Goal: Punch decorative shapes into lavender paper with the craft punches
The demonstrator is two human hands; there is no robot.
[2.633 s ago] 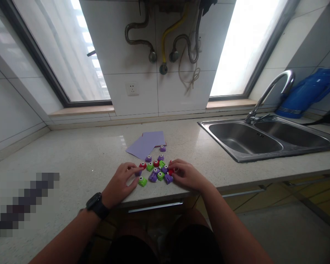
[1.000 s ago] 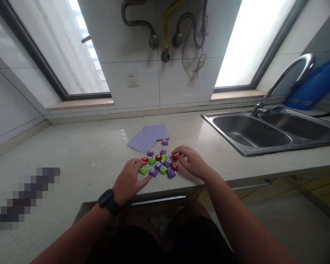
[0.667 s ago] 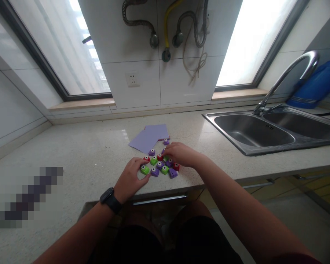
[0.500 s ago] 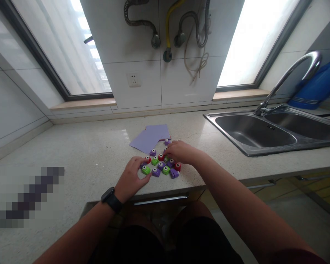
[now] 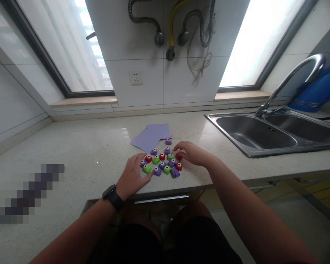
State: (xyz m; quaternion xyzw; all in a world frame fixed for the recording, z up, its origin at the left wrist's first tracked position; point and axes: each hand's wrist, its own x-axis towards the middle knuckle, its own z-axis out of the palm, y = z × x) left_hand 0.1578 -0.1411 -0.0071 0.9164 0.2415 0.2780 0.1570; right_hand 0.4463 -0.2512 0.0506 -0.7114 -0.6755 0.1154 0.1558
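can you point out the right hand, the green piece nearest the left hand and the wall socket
Right hand (image 5: 193, 153): head view, on the back of the hand
Green piece (image 5: 147, 170): head view, on its green body
Wall socket (image 5: 136, 78): head view, middle of the faceplate

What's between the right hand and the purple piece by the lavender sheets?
Nothing visible. Another purple piece sits nearer the person, beside that path. A red piece is at the right hand's fingers; can't tell whether it's gripped.
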